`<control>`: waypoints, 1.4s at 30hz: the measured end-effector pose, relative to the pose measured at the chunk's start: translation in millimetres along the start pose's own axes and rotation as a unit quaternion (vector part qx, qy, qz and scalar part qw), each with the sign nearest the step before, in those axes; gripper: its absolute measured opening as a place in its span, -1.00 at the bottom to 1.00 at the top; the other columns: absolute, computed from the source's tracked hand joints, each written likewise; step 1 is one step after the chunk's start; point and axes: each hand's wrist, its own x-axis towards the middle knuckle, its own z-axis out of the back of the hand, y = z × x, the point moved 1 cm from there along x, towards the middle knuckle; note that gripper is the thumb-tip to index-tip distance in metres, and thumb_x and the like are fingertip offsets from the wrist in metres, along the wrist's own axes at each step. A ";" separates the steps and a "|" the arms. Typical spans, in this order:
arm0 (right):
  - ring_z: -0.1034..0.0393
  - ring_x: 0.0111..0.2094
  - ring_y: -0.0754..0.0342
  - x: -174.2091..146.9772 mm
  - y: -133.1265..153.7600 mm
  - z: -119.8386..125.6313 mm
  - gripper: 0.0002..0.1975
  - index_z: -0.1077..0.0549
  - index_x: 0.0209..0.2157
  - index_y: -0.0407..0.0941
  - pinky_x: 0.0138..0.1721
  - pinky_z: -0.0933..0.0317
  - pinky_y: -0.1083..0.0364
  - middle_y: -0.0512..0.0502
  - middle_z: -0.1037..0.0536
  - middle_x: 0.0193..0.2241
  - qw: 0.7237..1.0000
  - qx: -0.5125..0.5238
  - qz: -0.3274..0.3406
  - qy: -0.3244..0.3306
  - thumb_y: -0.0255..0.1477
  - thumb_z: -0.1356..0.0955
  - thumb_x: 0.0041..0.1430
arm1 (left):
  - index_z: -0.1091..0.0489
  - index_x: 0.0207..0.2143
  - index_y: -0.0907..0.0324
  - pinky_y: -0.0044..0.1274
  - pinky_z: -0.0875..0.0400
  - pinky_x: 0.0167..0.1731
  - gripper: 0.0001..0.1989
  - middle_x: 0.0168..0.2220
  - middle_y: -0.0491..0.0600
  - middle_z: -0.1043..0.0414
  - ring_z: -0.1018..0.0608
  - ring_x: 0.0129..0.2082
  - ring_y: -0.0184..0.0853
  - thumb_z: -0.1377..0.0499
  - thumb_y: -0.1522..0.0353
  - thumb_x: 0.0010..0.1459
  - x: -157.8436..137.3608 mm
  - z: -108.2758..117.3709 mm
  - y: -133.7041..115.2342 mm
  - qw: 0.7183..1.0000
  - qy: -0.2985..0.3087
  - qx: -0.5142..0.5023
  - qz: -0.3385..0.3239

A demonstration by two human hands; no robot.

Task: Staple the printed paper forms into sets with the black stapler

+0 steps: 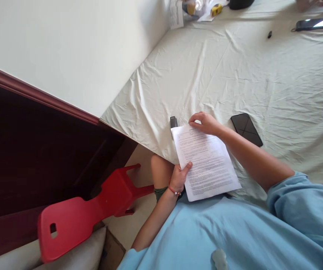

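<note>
Printed paper sheets (206,165), covered in lines of small text, are tilted in front of my body at the table's edge. My left hand (179,177) grips their left edge, thumb on top and fingers hidden behind. At the top edge, my right hand (205,123) is closed in a pinch on the paper, with the fingers curled. Just beyond the top left corner lies a small black stapler (173,122), partly covered by the paper. To the right of my right forearm, a black phone (246,129) rests face up on the cloth.
A wrinkled pale cloth (206,75) covers the table, which meets a white wall (65,45). Farther back are a yellow tape measure (216,9), a plastic bag (196,8), a small black object (269,34) and another phone (316,24). A red plastic chair (71,225) stands at left.
</note>
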 end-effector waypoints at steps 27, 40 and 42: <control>-0.21 0.15 -0.44 -145.5 -83.3 12.9 -0.12 -0.13 0.31 -0.24 0.10 -0.13 -0.30 -0.57 -0.34 0.16 0.843 -0.247 -0.407 -0.249 0.00 -0.39 0.14 | -0.61 -0.10 0.27 -0.34 -0.44 0.13 -0.46 -0.01 0.12 -0.61 -0.62 0.02 -0.09 -0.49 0.11 -0.04 14.7 36.5 7.1 0.991 -0.115 0.042 -0.062; -0.20 0.16 -0.43 -143.0 -81.0 -5.3 -0.16 -0.19 0.23 -0.34 0.13 -0.12 -0.36 -0.59 -0.36 0.12 0.843 -0.267 -0.384 -0.265 -0.05 -0.41 0.13 | -0.62 -0.11 0.31 -0.32 -0.42 0.15 -0.42 0.02 0.19 -0.58 -0.60 0.06 -0.07 -0.46 0.04 -0.04 19.7 42.1 11.4 0.989 -0.108 0.070 -0.076; -0.14 0.23 -0.46 -143.4 -74.1 -8.2 -0.14 -0.15 0.28 -0.32 0.19 -0.06 -0.42 -0.60 -0.30 0.21 0.854 -0.262 -0.343 -0.291 -0.04 -0.40 0.16 | -0.62 -0.12 0.32 -0.31 -0.42 0.16 -0.41 0.01 0.20 -0.59 -0.60 0.06 -0.06 -0.46 0.03 -0.04 19.9 42.2 11.3 0.988 -0.108 0.077 -0.080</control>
